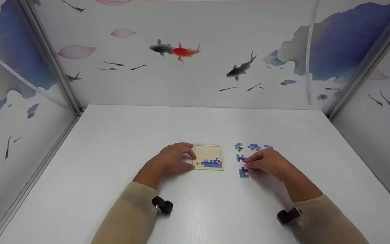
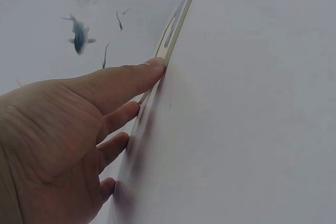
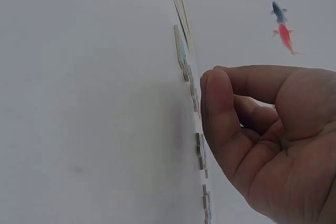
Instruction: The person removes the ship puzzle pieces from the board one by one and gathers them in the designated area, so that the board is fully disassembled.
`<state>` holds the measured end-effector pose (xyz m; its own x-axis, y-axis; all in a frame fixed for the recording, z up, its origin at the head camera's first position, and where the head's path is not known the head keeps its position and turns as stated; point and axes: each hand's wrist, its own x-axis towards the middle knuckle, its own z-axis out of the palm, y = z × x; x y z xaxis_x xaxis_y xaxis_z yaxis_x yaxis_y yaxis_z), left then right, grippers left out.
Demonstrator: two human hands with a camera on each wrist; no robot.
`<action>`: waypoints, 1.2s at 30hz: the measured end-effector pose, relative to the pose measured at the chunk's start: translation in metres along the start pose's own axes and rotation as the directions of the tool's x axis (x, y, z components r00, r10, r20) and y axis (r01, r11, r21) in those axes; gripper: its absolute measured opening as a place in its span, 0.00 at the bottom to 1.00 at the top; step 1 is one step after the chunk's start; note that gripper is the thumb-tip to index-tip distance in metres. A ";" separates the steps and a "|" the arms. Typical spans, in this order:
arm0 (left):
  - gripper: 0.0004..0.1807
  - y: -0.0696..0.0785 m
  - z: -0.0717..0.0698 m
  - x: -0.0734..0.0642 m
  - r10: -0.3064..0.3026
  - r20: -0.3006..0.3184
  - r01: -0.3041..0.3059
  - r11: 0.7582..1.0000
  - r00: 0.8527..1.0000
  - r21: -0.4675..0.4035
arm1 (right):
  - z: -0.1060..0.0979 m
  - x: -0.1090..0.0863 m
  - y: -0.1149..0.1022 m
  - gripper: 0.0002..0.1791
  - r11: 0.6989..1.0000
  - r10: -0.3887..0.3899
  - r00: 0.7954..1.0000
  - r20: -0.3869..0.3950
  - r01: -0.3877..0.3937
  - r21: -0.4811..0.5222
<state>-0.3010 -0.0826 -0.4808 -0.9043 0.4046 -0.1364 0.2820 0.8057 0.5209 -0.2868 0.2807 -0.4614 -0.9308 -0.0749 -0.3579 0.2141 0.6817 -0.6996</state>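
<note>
A shallow wooden puzzle tray (image 1: pixel 208 150) lies flat with several joined blue and purple puzzle pieces (image 1: pixel 212 163) along its lower right. My left hand (image 1: pixel 176 157) grips the tray's left side, thumb at the lower corner and a finger near the upper one; the left wrist view shows the thumb (image 2: pixel 131 82) against the tray's edge. Over the loose pieces right of the tray is my right hand (image 1: pixel 269 162), its fingertips beside a purple puzzle piece (image 1: pixel 240 158). In the right wrist view, thumb and forefinger of that hand (image 3: pixel 262 135) meet with no piece visible between them.
More loose pieces lie around the right hand: a small piece (image 1: pixel 238 146), a blue one (image 1: pixel 254 146), one partly behind the hand (image 1: pixel 267 146) and a lower blue one (image 1: pixel 244 173). Printed panels (image 1: pixel 195 84) enclose the white table (image 1: pixel 130 122) at the back and sides.
</note>
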 end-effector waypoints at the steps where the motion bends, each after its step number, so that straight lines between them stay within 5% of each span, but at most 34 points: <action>1: 0.15 0.000 0.000 0.000 0.002 0.002 -0.002 1.000 1.000 -0.001 | 0.000 0.000 -0.002 0.11 1.000 0.007 1.000 -0.005 -0.007 0.016; 13: 0.15 0.001 0.000 -0.001 -0.023 0.015 0.023 1.000 1.000 -0.018 | 0.004 -0.010 -0.032 0.17 0.968 -0.104 0.994 0.035 0.093 0.233; 36: 0.14 -0.001 -0.001 0.001 0.031 -0.008 -0.031 0.999 0.999 -0.010 | 0.051 0.018 -0.097 0.15 0.968 -0.166 0.978 0.127 0.137 0.210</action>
<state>-0.3027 -0.0838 -0.4808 -0.8979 0.4254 -0.1133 0.3062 0.7884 0.5336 -0.3090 0.1755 -0.4315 -0.9080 -0.2789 -0.3125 0.1419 0.4971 -0.8560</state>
